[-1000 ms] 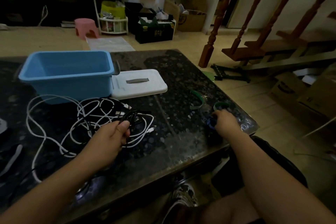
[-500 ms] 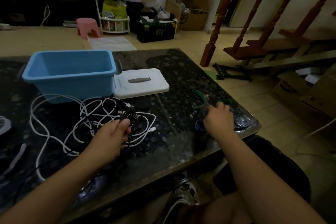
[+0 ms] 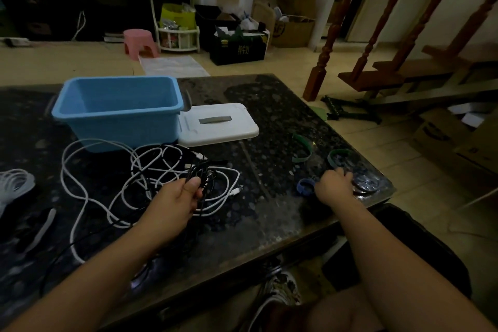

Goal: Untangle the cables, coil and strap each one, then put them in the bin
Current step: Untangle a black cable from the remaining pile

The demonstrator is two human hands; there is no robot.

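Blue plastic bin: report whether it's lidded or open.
Open: the blue plastic bin has no lid on; the white lid lies flat beside it.

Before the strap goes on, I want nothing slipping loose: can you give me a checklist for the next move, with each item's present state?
1. Left hand grips the black cable bundle: ok.
2. Black cable free of the white cables: not ok, they lie tangled together.
3. Right hand has a strap: cannot tell; its fingers are curled at the table's near right corner beside the blue strap.
4. Spare green straps within sight: ok.
5. Blue bin open, white lid off beside it: ok.
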